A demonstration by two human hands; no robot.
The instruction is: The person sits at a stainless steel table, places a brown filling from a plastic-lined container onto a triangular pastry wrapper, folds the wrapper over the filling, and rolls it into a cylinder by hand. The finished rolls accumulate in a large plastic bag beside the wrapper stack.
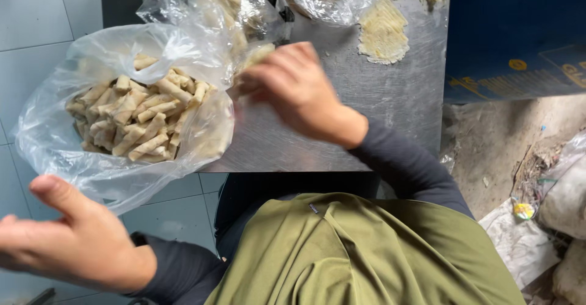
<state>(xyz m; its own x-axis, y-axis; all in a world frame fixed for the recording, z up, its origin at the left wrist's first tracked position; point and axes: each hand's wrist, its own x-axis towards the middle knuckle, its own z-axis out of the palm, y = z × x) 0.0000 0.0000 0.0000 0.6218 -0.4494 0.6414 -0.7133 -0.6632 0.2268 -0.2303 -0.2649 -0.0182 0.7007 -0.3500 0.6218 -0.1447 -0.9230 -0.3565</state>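
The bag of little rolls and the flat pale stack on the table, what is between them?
In the head view, the person's right hand lies between the bag of rolls and the pale stack, above bare metal table.

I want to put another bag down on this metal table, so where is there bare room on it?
The metal table is bare right of the right hand, below the flat stack of wrappers, out to the table's right edge. The left side is crowded: the open bag of rolls overhangs the front-left corner, more bags line the back. The left hand is off the table.
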